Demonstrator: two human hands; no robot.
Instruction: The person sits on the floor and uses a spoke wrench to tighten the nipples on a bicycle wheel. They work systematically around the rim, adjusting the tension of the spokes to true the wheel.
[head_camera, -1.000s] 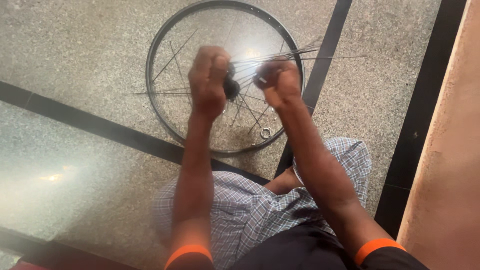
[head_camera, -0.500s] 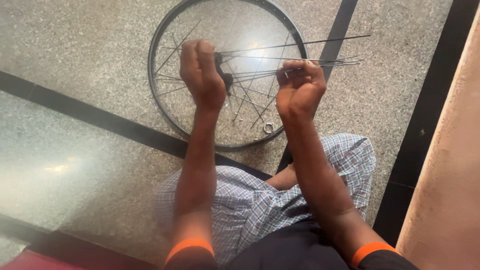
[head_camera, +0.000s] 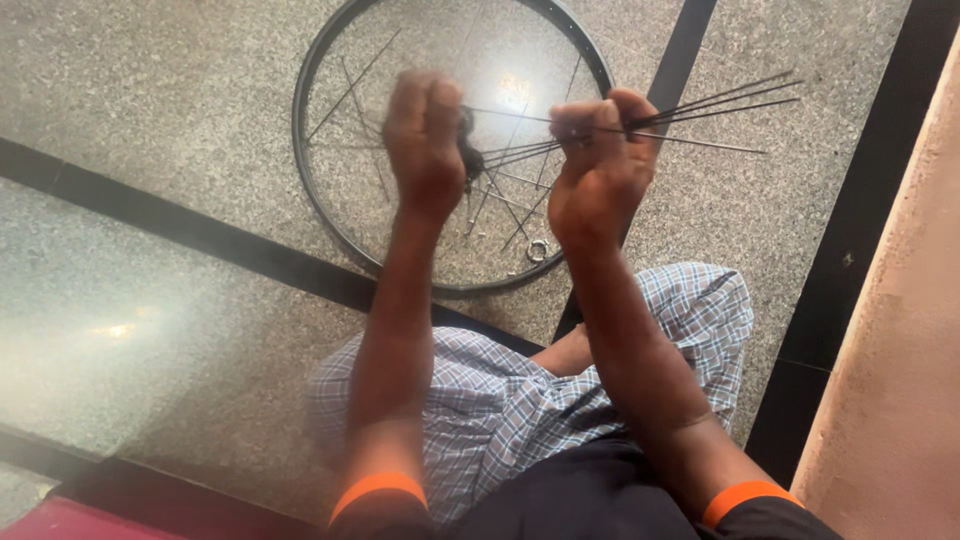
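Observation:
A black bicycle wheel rim (head_camera: 318, 210) lies flat on the speckled stone floor, with a few loose spokes inside it. Above the rim I hold a bundle of thin dark metal spokes (head_camera: 700, 110). My right hand (head_camera: 595, 165) is closed around the bundle, whose ends fan out to the right. My left hand (head_camera: 425, 140) is closed on a dark hub-like piece (head_camera: 468, 150) at the bundle's other end; that piece is mostly hidden and blurred.
A small metal ring (head_camera: 538, 250) lies inside the rim near its front edge. Black inlay stripes (head_camera: 200, 235) cross the floor. A pinkish wall (head_camera: 900, 350) runs along the right. My legs in checked cloth (head_camera: 500, 400) sit below my arms.
My hands have drawn apart; the right hand moved right along the spokes, whose ends now stick out further to the right. The view has shifted slightly.

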